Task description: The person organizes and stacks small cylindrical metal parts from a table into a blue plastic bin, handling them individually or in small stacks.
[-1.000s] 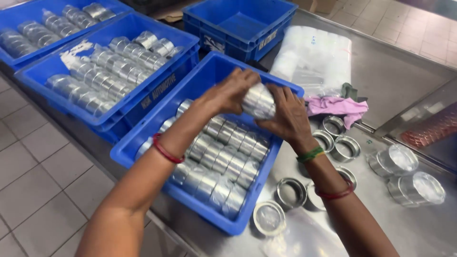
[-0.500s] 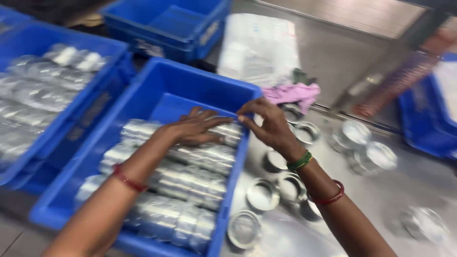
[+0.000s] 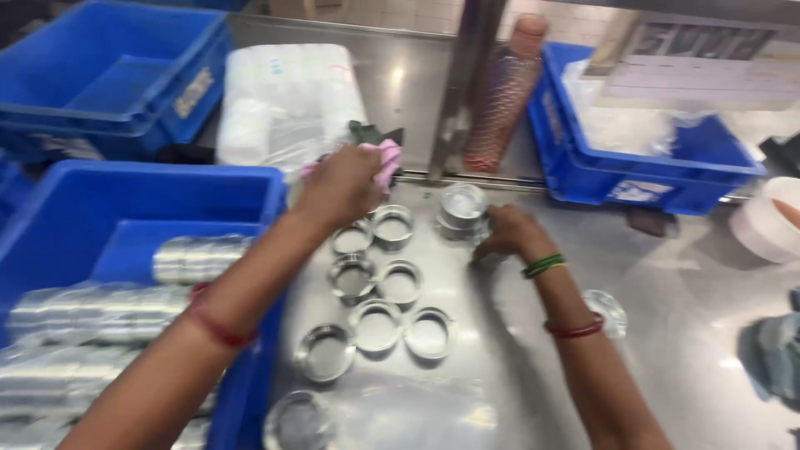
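Observation:
My left hand (image 3: 340,187) hovers over the steel table (image 3: 667,350) beside a pink cloth (image 3: 385,158). Its fingers curl downward and its back faces the camera, so what it holds is hidden. My right hand (image 3: 508,233) reaches a short stack of round steel tins (image 3: 462,207), with its fingers closed against the stack's right side. Several open steel tins (image 3: 375,293) lie in loose rows between my arms. At the left, a blue crate (image 3: 250,179) holds rows of stacked tins (image 3: 196,258).
A white plastic-wrapped pack (image 3: 287,96) and another blue crate (image 3: 108,79) sit at the back left. At the back right are a blue crate (image 3: 642,171) of clear plastic and a tall stack of reddish cups (image 3: 504,96). A clear lid (image 3: 608,310) and a white bowl (image 3: 771,221) lie at the right.
Both hands have left the crate's rows of tins and moved right onto the table. The view has swung right, and my right hand has reached the stack of tins.

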